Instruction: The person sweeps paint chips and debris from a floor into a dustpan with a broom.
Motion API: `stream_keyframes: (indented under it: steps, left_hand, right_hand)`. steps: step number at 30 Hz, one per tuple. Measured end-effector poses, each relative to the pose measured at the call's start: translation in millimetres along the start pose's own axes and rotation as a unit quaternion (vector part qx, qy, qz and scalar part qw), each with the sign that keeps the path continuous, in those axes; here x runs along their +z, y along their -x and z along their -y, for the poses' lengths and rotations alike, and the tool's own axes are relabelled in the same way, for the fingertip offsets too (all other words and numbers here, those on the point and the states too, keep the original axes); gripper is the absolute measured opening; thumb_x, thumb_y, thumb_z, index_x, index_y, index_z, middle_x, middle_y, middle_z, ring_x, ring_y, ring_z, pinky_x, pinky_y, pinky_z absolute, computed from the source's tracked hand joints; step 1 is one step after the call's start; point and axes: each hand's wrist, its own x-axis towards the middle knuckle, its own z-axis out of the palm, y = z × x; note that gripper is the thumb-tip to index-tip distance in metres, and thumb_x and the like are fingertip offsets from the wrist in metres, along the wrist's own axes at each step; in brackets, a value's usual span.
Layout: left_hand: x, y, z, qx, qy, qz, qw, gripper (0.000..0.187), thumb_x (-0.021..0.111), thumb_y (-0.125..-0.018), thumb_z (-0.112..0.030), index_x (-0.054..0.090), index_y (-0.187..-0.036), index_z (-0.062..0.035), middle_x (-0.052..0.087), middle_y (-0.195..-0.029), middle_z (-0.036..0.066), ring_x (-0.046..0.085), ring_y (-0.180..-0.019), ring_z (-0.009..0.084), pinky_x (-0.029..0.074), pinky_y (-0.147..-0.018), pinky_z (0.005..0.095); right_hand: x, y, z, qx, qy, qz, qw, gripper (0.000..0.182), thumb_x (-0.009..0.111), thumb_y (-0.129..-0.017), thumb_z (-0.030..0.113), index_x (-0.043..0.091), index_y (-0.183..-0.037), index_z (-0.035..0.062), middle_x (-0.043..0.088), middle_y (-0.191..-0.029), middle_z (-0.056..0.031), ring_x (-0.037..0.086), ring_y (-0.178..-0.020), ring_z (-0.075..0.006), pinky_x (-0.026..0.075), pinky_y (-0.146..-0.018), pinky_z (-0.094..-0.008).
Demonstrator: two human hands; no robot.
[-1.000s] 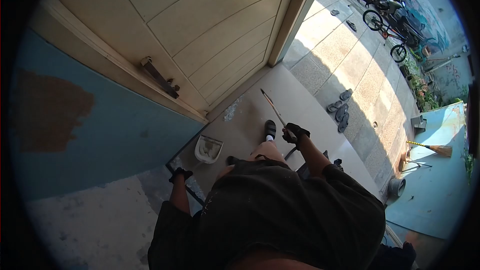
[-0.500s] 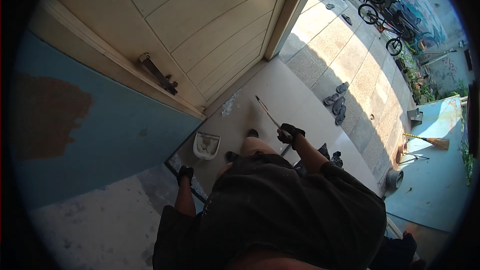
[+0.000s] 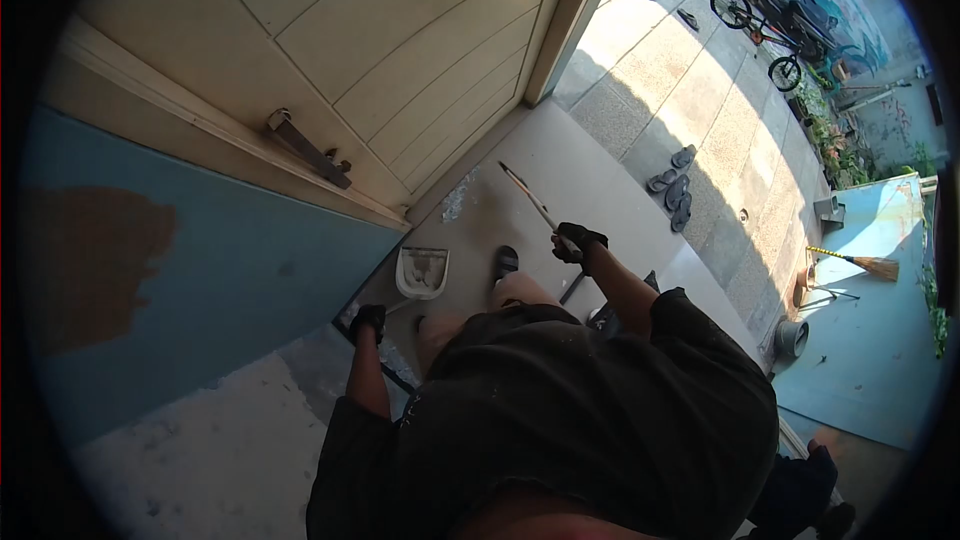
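My right hand [image 3: 580, 242], in a black glove, is closed around the near end of a long, thin tool [image 3: 528, 192]. It is pale along its length with a dark tip, and points up and left above the floor. Its exact kind cannot be made out. My left hand [image 3: 369, 321], also in a black glove, hangs low beside the dark floor edge; its fingers are too dark to read. A white dustpan [image 3: 422, 273] with pale matter inside lies on the floor between that hand and my sandaled foot [image 3: 506, 261].
Pale debris [image 3: 457, 202] lies by the beige door [image 3: 420, 50], which has a metal latch [image 3: 308, 148]. Several dark sandals [image 3: 677, 195] rest on the paving. Beyond stand a bicycle [image 3: 760, 30], a broom [image 3: 868, 266] and a grey bucket [image 3: 791, 338]. A blue wall [image 3: 250, 250] is at left.
My view has shifted slightly. My right hand and the thin tool have moved a little up and left; my left hand is slightly higher. The dustpan remains on the floor.
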Motion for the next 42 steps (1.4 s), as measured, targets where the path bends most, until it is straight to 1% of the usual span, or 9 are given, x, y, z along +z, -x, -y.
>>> stream_keyframes:
  steps: [17,18,19,22,25,29,32,34,42]
  left_hand:
    - [33.6,-25.3,70.9,-0.020,0.441,0.089,0.893,0.023,0.052,-0.076,-0.030,0.053,-0.090,-0.0123,0.056,-0.075,0.010,0.057,-0.061,0.0245,0.047,-0.059,0.0401]
    - [41.5,-40.8,86.7,0.245,0.180,-0.035,0.952,0.024,0.059,-0.071,-0.028,0.053,-0.088,-0.0121,0.057,-0.075,0.010,0.058,-0.064,0.0247,0.046,-0.060,0.0386]
    - [52.8,-59.1,102.0,0.472,-0.108,-0.154,0.861,0.027,0.065,-0.066,-0.025,0.053,-0.086,-0.0118,0.057,-0.074,0.010,0.058,-0.067,0.0248,0.046,-0.062,0.0371]
    - [93.5,-108.0,121.7,0.288,0.347,0.078,0.889,0.038,0.074,-0.054,-0.023,0.054,-0.084,-0.0113,0.058,-0.076,0.009,0.060,-0.075,0.0269,0.045,-0.071,0.0367]
    - [49.4,-49.3,72.9,0.101,0.327,0.125,0.931,0.044,0.077,-0.050,-0.022,0.055,-0.086,-0.0109,0.060,-0.086,0.011,0.060,-0.086,0.0299,0.045,-0.076,0.0388]
    - [112.3,-121.9,116.6,0.400,0.258,-0.001,0.879,0.046,0.078,-0.052,-0.024,0.053,-0.089,-0.0107,0.058,-0.088,0.011,0.058,-0.088,0.0262,0.046,-0.074,0.0380]
    - [104.8,-97.5,86.3,0.365,0.227,-0.013,0.903,0.043,0.072,-0.065,-0.032,0.051,-0.096,-0.0112,0.057,-0.091,0.010,0.056,-0.093,0.0224,0.047,-0.059,0.0357]
    - [44.2,-34.0,29.4,-0.020,0.565,0.056,0.823,0.035,0.057,-0.081,-0.039,0.049,-0.107,-0.0168,0.054,-0.092,0.008,0.056,-0.075,0.0219,0.052,-0.059,0.0373]
    - [81.4,-92.8,26.2,0.038,0.702,0.064,0.708,0.020,0.051,-0.087,-0.027,0.054,-0.103,-0.0144,0.062,-0.089,0.006,0.064,-0.070,0.0194,0.049,-0.054,0.0283]
  right_hand:
    - [96.1,33.4,-138.9,-0.074,-0.240,-0.048,0.967,0.008,0.049,-0.086,0.017,0.047,-0.089,0.0099,0.053,-0.067,-0.0042,0.047,-0.046,-0.0132,0.040,-0.035,-0.0255]
    - [98.1,36.1,-144.9,-0.079,-0.240,-0.047,0.966,0.011,0.051,-0.086,0.017,0.046,-0.089,0.0078,0.053,-0.070,-0.0053,0.048,-0.050,-0.0139,0.042,-0.040,-0.0257]
    - [99.2,37.9,-149.5,-0.084,-0.239,-0.045,0.966,0.014,0.052,-0.086,0.017,0.046,-0.090,0.0056,0.052,-0.074,-0.0064,0.050,-0.053,-0.0145,0.045,-0.044,-0.0258]
    - [92.6,22.0,-159.3,-0.070,-0.235,-0.041,0.969,0.013,0.052,-0.085,0.016,0.045,-0.090,0.0058,0.052,-0.071,-0.0058,0.049,-0.052,-0.0148,0.044,-0.042,-0.0258]
    - [93.1,26.1,-143.5,-0.031,-0.181,-0.013,0.983,0.010,0.051,-0.084,0.014,0.047,-0.085,0.0047,0.051,-0.068,-0.0059,0.047,-0.048,-0.0128,0.042,-0.039,-0.0255]
    - [113.8,15.8,-122.5,-0.056,-0.108,-0.173,0.977,0.010,0.047,-0.085,0.015,0.050,-0.088,0.0062,0.053,-0.066,-0.0052,0.047,-0.045,-0.0143,0.039,-0.036,-0.0278]
    - [108.4,0.5,-87.4,-0.041,-0.092,-0.177,0.979,0.010,0.046,-0.084,0.013,0.049,-0.089,0.0053,0.055,-0.070,-0.0071,0.051,-0.049,-0.0158,0.041,-0.039,-0.0306]
    - [94.2,-34.4,-79.3,-0.080,-0.099,-0.181,0.975,0.008,0.047,-0.084,0.012,0.047,-0.089,0.0056,0.054,-0.071,-0.0071,0.049,-0.051,-0.0153,0.042,-0.041,-0.0299]
    - [52.3,-214.8,-29.1,-0.126,-0.007,-0.232,0.964,0.016,0.050,-0.081,0.014,0.045,-0.095,0.0094,0.056,-0.074,-0.0102,0.054,-0.058,-0.0202,0.045,-0.049,-0.0350]
